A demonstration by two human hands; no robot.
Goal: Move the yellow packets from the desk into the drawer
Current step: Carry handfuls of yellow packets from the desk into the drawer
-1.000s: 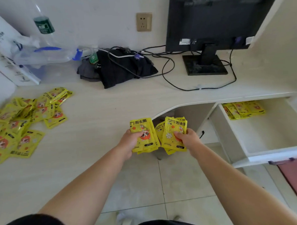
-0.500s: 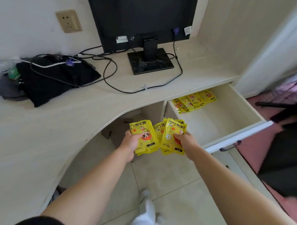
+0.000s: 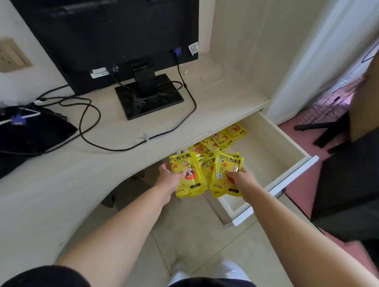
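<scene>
My left hand (image 3: 169, 179) grips a stack of yellow packets (image 3: 189, 176) with a cartoon face. A second stack of yellow packets (image 3: 223, 172) is held in my right hand (image 3: 240, 180). Both stacks hang at the near left corner of the open white drawer (image 3: 293, 151), the right one just over its edge. Several more yellow packets (image 3: 221, 139) lie at the back of the drawer, partly hidden under the desk top (image 3: 76, 170).
A black monitor (image 3: 114, 38) on a stand (image 3: 147, 97) sits on the desk with cables (image 3: 90, 126) trailing across it. A black bag (image 3: 21, 137) lies at the left. A dark chair (image 3: 351, 190) stands right of the drawer, over a pink floor.
The view has swung right and come closer to the drawer. Both hands have carried their packet stacks rightward, from the desk's cut-out to the drawer's near left corner.
</scene>
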